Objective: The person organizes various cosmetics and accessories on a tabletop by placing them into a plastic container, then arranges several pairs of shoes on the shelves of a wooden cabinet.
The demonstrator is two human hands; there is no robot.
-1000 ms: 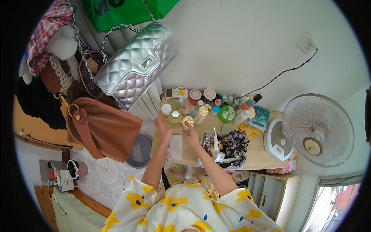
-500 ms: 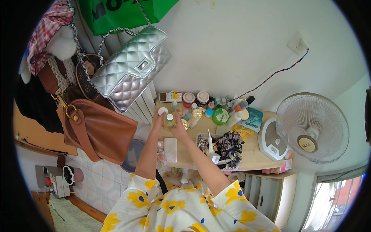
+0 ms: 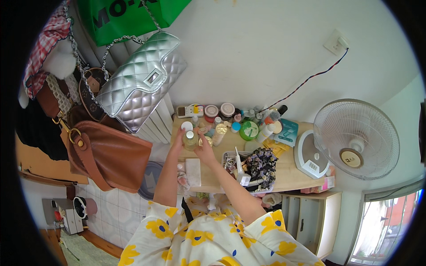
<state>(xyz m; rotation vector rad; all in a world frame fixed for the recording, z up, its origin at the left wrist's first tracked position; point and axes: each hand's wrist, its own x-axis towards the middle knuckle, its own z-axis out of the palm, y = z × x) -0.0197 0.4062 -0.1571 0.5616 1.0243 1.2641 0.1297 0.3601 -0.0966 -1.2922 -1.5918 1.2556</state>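
A clear bottle of pale yellow liquid with a white cap point(image 3: 190, 141) stands upright at the left part of the table point(image 3: 222, 181). My left hand point(image 3: 177, 142) is closed around its left side. To its right, my right hand point(image 3: 206, 151) has fingers apart, the thumb close to the bottle and the fingertips raised beside a gold round compact point(image 3: 207, 141). Whether the thumb touches the bottle is hard to see. A white round lid point(image 3: 187, 126) shows just behind the cap. A tall gold-topped bottle point(image 3: 219, 134) stands right of my right hand.
Jars and bottles, among them a green round tub point(image 3: 249, 130), line the wall side. A bin point(image 3: 242, 179) with dark floral cloth sits nearer me. At right stand a white scale-like device point(image 3: 309, 155) and a fan point(image 3: 357, 137). Bags, including a brown one point(image 3: 117, 153), hang at left.
My right hand has loosened from the bottle's right side, its fingers spreading away. My left hand stays on the bottle. The whole view has shifted slightly.
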